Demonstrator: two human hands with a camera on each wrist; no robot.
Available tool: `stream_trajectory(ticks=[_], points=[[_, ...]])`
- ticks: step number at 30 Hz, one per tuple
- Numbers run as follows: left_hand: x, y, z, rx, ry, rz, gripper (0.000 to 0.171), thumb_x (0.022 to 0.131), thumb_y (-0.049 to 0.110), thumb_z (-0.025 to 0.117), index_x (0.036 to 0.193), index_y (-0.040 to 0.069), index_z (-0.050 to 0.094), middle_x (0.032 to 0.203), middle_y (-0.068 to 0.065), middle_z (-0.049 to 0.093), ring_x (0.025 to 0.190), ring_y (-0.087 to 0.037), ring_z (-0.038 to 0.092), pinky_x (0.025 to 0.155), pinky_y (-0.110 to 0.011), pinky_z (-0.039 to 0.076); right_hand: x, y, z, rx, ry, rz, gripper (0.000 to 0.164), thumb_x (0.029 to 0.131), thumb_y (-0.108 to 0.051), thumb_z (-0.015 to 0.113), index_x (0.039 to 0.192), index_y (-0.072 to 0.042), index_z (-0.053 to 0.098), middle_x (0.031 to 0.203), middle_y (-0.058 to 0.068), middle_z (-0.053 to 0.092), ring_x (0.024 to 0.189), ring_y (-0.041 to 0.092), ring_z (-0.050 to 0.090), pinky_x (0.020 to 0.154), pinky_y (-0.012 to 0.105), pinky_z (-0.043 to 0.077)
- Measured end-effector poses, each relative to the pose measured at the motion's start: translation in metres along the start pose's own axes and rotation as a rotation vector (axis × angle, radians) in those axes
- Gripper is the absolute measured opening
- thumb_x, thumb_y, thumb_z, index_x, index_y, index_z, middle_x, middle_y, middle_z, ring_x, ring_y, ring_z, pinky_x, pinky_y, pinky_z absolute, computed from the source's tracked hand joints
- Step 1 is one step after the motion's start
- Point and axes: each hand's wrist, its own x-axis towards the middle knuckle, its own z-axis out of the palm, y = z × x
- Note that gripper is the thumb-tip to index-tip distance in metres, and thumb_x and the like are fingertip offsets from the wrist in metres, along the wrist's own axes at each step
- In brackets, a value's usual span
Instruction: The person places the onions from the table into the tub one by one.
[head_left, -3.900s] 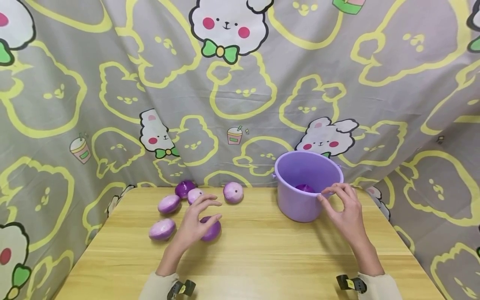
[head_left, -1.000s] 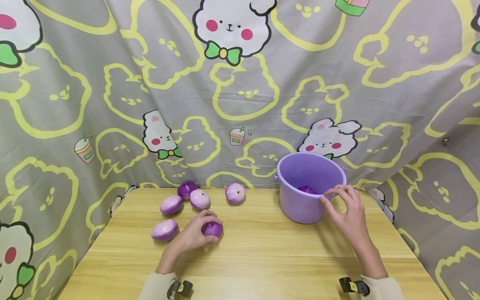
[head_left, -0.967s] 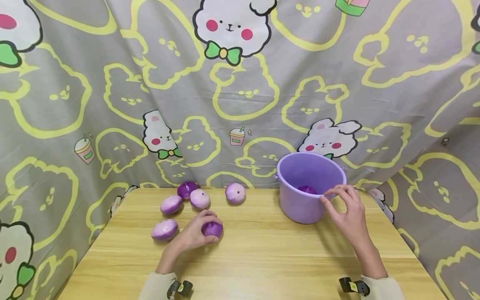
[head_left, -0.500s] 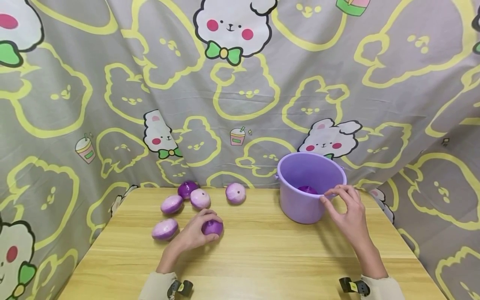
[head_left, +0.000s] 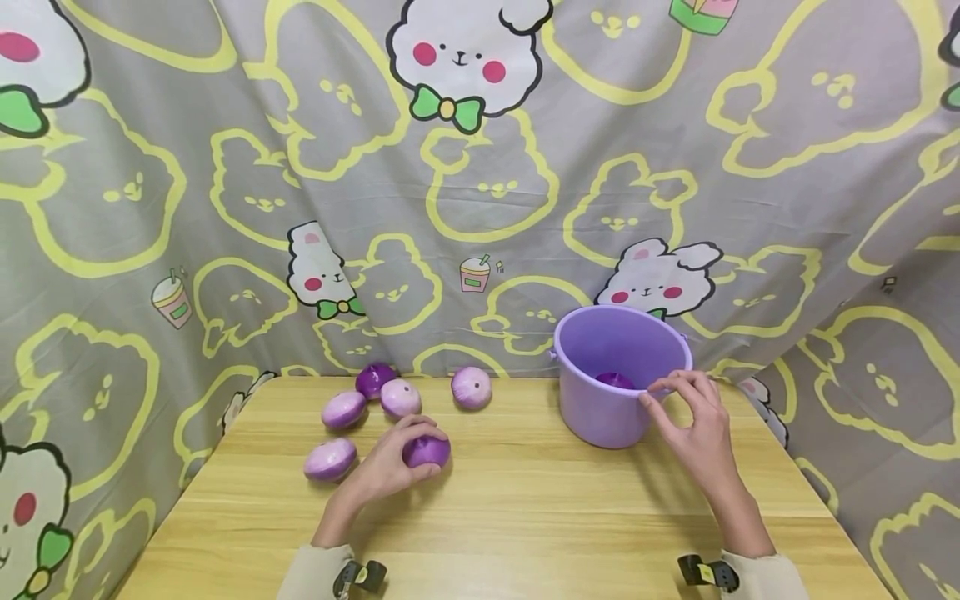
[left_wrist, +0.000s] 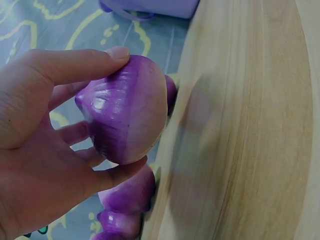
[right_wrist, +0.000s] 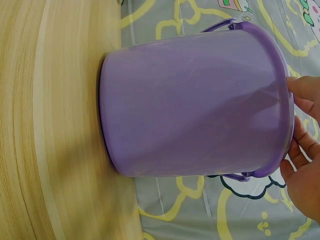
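Observation:
My left hand (head_left: 392, 462) grips a purple onion (left_wrist: 127, 110) between thumb and fingers. In the left wrist view the onion appears held just off the wooden table, its pointed end toward the palm. My right hand (head_left: 697, 425) pinches the near right rim of a lilac bucket (right_wrist: 195, 105), which stands upright on the table. Inside the bucket, part of another onion (head_left: 615, 380) shows; the rest of the bottom is hidden by the wall. Several more onions, among them a pale one (head_left: 471, 388) and a dark one (head_left: 375, 381), lie on the left half.
The wooden table (head_left: 525, 517) runs up to a grey patterned curtain (head_left: 495, 208) at the back and sides. Nearest my left hand lie one onion (head_left: 330, 460) to its left and another (head_left: 401, 398) just behind it. The bucket's handle (right_wrist: 220, 25) hangs on its far side.
Over the last seconds my left hand has closed around the onion; since half a second ago it has risen slightly with it. My right hand has stayed at the bucket's rim.

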Motion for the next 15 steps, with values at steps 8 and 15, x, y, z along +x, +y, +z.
stream_trajectory(ticks=[8,15], points=[[0.0023,0.0034,0.0004,0.006,0.089,0.021,0.046,0.08,0.011,0.087,0.122,0.02,0.071,0.136,-0.012,0.057,0.123,-0.041,0.057,0.096,-0.064,0.05,0.0,-0.0013,0.0,0.0,0.001,-0.009,0.022,0.076,0.003,0.085,0.094,-0.004,0.073,0.101,0.011,0.06,0.105,0.021,0.048,0.097,0.025,0.031],[0.0045,0.0081,-0.0016,-0.015,0.164,0.035,0.047,0.078,0.009,0.088,0.121,0.019,0.072,0.139,-0.013,0.056,0.131,-0.04,0.051,0.099,-0.063,0.048,0.0009,-0.0016,0.0002,0.002,0.008,-0.016,0.023,0.076,0.004,0.085,0.093,-0.004,0.073,0.101,0.011,0.06,0.105,0.022,0.048,0.098,0.025,0.031]])
